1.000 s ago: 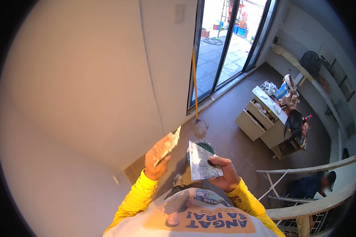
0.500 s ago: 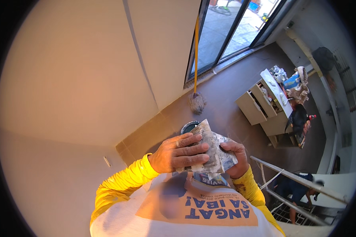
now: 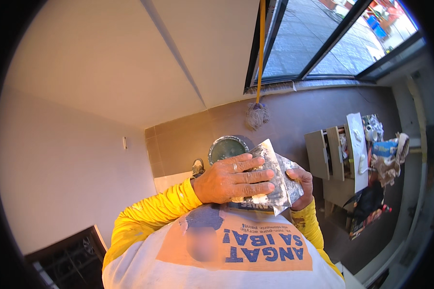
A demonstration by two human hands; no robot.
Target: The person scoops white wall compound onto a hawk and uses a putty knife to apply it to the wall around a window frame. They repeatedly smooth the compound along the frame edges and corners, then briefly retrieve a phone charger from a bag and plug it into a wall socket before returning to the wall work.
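Observation:
In front of my chest my left hand (image 3: 229,178) lies across a thin, grey, plaster-smeared flat plate (image 3: 278,191), fingers stretched over its face and thumb hidden. My right hand (image 3: 301,187) grips a second thin grey piece (image 3: 285,166) with white smears, its thumb on top. The two pieces overlap and touch; whether they are scrapers or stiff sheets, I cannot tell. Just beyond my hands stands a round bucket (image 3: 210,155) with a white-smeared rim and a dark green inside.
A mop (image 3: 258,116) with a yellow handle leans by the sliding glass door (image 3: 308,41). To the right, a drawer cabinet (image 3: 318,149) has open drawers, with bags (image 3: 388,154) and odds and ends around it. A pale wall (image 3: 82,111) rises on the left. A dark doorway (image 3: 70,260) shows at lower left.
My view has turned, so the bucket shows more fully and a doorway appears at lower left. The co-worker at lower right has left view. Both hands keep their hold, slightly farther right.

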